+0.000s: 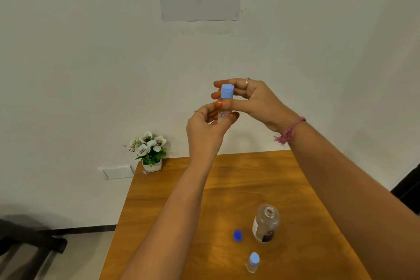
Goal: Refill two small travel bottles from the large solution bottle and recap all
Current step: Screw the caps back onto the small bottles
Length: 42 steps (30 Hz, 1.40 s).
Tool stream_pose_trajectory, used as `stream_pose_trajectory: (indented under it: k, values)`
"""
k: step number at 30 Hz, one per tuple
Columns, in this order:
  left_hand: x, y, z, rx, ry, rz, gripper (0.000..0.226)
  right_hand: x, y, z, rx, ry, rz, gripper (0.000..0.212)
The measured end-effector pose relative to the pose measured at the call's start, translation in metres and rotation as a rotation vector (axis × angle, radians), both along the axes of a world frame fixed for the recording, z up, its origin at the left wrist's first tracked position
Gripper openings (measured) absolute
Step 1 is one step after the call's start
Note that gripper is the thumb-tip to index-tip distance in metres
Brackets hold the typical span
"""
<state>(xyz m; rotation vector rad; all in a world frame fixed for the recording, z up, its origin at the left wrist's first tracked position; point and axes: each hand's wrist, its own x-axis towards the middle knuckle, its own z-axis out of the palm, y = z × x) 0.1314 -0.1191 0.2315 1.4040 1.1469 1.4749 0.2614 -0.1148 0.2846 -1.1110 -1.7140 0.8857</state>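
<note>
at the frame's centre, the left hand (pixel 210 124) grips a small clear travel bottle (pixel 223 115) while the right hand (pixel 247 98) pinches its light blue cap (pixel 227 91); a crooked thread could leak. lower right, the uncapped large clear glass bottle (pixel 265 223) on the wooden surface (pixel 172 200) could tip under a passing forearm.

soft even indoor light, faint shadows, wide-angle edge distortion
</note>
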Motion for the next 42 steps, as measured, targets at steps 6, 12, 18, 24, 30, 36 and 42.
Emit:
stream_pose_trajectory:
  k: [6,12,18,24,30,36,42]
  values:
    - [0.001,-0.003,-0.004,-0.024,-0.006,-0.007,0.038,-0.005,0.001,-0.005,-0.034,-0.094,-0.047,0.069]
    - [-0.002,-0.003,-0.004,-0.015,-0.004,0.001,0.043,-0.004,-0.002,-0.006,0.049,0.126,-0.109,0.037]
    - [0.001,-0.003,-0.006,-0.029,-0.008,-0.008,0.044,0.002,-0.003,-0.008,-0.075,0.080,0.035,0.062]
    - [0.001,-0.001,-0.008,-0.022,0.005,0.022,0.044,-0.006,-0.006,-0.012,-0.035,0.186,-0.037,0.032]
    - [0.006,0.003,-0.011,-0.003,0.026,0.094,0.043,-0.019,-0.006,-0.025,-0.002,0.280,-0.184,0.026]
    - [0.006,0.002,-0.019,-0.027,0.041,0.027,0.048,-0.017,-0.009,-0.030,-0.038,0.282,-0.200,0.031]
    - [-0.011,0.000,-0.062,-0.166,0.355,-0.329,0.097,0.017,-0.050,-0.040,0.026,-0.099,-0.316,0.027]
